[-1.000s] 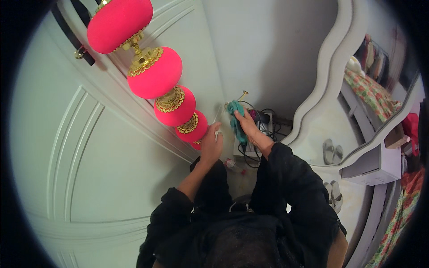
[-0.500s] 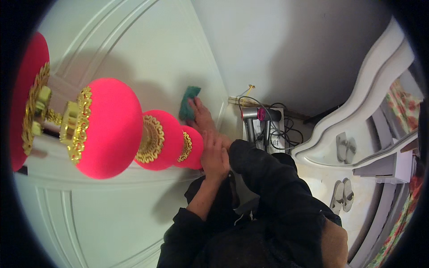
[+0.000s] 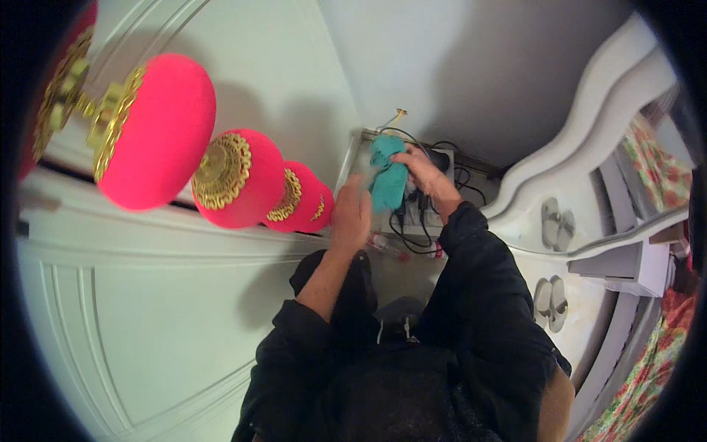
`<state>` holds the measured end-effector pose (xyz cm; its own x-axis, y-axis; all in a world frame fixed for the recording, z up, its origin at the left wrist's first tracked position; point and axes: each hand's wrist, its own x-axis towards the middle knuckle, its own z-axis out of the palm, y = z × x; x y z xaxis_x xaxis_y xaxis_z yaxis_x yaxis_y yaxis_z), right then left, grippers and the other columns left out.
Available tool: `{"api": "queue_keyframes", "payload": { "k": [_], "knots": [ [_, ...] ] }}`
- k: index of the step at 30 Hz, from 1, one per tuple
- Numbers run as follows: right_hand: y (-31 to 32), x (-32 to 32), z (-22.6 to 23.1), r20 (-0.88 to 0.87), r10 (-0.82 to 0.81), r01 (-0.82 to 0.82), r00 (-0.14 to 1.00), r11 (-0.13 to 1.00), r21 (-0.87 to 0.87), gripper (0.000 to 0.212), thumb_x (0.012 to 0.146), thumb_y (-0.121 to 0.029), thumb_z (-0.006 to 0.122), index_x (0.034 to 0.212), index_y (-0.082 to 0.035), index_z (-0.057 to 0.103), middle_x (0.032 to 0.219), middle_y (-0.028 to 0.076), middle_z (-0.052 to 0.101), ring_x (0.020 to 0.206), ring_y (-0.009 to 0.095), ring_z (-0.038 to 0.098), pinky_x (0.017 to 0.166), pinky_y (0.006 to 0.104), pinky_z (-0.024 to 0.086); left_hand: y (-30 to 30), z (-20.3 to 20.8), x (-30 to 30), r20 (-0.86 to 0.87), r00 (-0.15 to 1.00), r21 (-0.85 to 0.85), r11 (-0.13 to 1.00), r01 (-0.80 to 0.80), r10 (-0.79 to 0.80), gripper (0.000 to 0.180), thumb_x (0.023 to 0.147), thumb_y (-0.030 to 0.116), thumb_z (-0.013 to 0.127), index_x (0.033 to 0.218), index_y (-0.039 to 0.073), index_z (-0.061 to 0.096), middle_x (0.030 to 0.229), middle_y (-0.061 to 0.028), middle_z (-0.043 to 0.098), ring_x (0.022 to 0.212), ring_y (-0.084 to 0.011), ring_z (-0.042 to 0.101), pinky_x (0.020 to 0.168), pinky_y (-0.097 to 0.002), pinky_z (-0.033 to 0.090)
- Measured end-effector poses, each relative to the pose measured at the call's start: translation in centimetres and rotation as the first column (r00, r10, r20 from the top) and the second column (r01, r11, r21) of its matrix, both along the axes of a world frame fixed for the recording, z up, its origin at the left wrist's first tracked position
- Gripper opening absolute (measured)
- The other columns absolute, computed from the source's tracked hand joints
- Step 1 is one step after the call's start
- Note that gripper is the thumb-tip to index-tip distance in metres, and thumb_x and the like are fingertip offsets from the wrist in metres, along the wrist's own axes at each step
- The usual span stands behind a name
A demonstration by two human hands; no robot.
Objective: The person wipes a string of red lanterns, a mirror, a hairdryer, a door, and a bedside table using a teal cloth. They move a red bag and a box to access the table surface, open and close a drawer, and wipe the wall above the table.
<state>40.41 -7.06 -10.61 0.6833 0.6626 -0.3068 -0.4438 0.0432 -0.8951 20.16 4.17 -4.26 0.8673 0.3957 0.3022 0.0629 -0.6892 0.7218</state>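
A teal cloth (image 3: 389, 180) hangs from my right hand (image 3: 428, 175), whose fingers and thumb are closed on its right edge. Just left of the cloth is my left hand (image 3: 352, 210), its fingers stretched upward and slightly blurred. I cannot tell whether its fingertips touch the cloth. Beside my left wrist, a string of pink-red lanterns (image 3: 243, 177) with gold trim runs toward the upper left, in front of the white panelled door (image 3: 147, 317). Behind my right hand, black cords (image 3: 412, 239) loop over a pale box or ledge, partly hidden.
A clear plastic bottle (image 3: 389, 247) lies below the cloth. At the right stand a wavy white-framed mirror (image 3: 545, 199) and a small white drawer (image 3: 626, 269). Grey slippers (image 3: 551, 303) rest on the floor. The grey wall (image 3: 412, 59) rises beyond the box.
My right hand has brought the cloth off the white door panel, to the right over the box. My left hand has come off my right forearm and moved up. The lanterns appear higher in view.
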Motion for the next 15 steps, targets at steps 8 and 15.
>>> {"api": "queue_keyframes", "payload": {
  "k": [8, 15],
  "knots": [
    [-6.4, -6.1, 10.6, 0.217, 0.177, -0.172, 0.960, 0.984, -0.038, 0.039, 0.087, -0.009, 0.059, 0.125, -0.002, 0.057, 0.098, 0.002, 0.065, 0.082, 0.012, 0.062, 0.069, 0.0263, 0.050, -1.0, -0.4, 0.0, 0.043, 0.994, -0.618, 0.779, 0.103, -0.098, 0.046, 0.097, 0.027, 0.060, 0.131, -0.001, 0.050, 0.121, -0.0123, 0.060, 0.110, -0.0205, 0.059, 0.093, -0.0337, 0.047],
    [-7.6, -10.1, 12.2, 0.666, 0.158, -0.080, 0.729, 0.986, -0.146, 0.047, 0.080, 0.005, 0.048, 0.126, 0.001, 0.053, 0.117, 0.009, 0.060, 0.112, 0.022, 0.055, 0.101, 0.0329, 0.041, -3.5, 1.7, -1.2, 0.025, 0.993, -0.783, 0.616, 0.091, -0.115, 0.027, 0.093, 0.026, 0.067, 0.104, 0.001, 0.067, 0.090, -0.0021, 0.068, 0.081, -0.0093, 0.061, 0.074, -0.0261, 0.048]
  ]
}}
